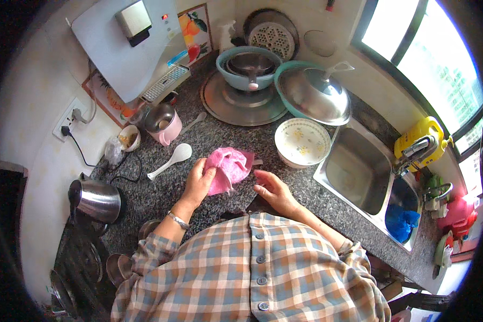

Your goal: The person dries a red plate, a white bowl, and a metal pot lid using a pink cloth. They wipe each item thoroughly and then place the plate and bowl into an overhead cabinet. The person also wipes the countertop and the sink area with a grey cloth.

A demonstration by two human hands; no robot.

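My left hand (199, 182) grips a bunched pink cloth (230, 171), thumb on top, above the speckled stone worktop (161, 201). A small pale strip (258, 162) shows past the cloth's right side; I cannot tell what it belongs to. Just right of the cloth is my right hand (277, 192), fingers apart and nothing seen in it. A white spoon (172, 160) lies to the left of the cloth. To the right, near the sink, stands a white bowl with yellow flowers inside (302, 141). What the folds of the cloth may cover is hidden.
A steel double sink (356, 171) is at right, with a blue bag (402, 225) in its smaller basin. Behind stand nested bowls (237, 78) and a domed lid (318, 96). At left are a pink-sided cup (167, 129), a steel kettle (98, 201) and a black cord (80, 149).
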